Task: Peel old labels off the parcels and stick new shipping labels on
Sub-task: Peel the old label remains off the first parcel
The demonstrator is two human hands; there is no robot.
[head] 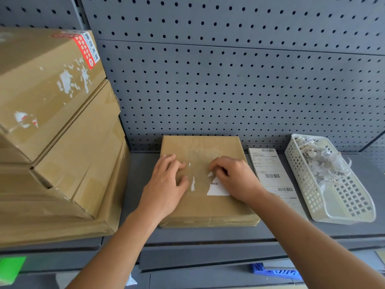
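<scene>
Right hand (235, 178): we curl our fingertips onto the torn upper edge of the old label (217, 189) and nip a scrap of it, near the middle of the parcel (204, 207).
Left hand (166, 184): laid on the parcel's left half with fingers spread and lightly bent, it grips nothing and pins the box down.
Old label: what is left on the parcel's top is a white wedge with a bit of barcode, and a thin sliver (193, 184) just to its left.
Step in hand: we judge a low, slow pull along the taped cardboard best, so the paper lifts whole and does not shred, with the left palm kept firm.
New label (270, 170): flat just right of the parcel, not yet stuck on.
Basket (341, 221): right of the parcel, beyond the new label, holding torn paper scraps (320, 161).
Cartons (52, 122): stacked left of the parcel, flecked with label residue.
Surface: grey metal shelf (208, 234) beneath the parcel.
Room: grey pegboard (229, 80) rising behind the parcel.
</scene>
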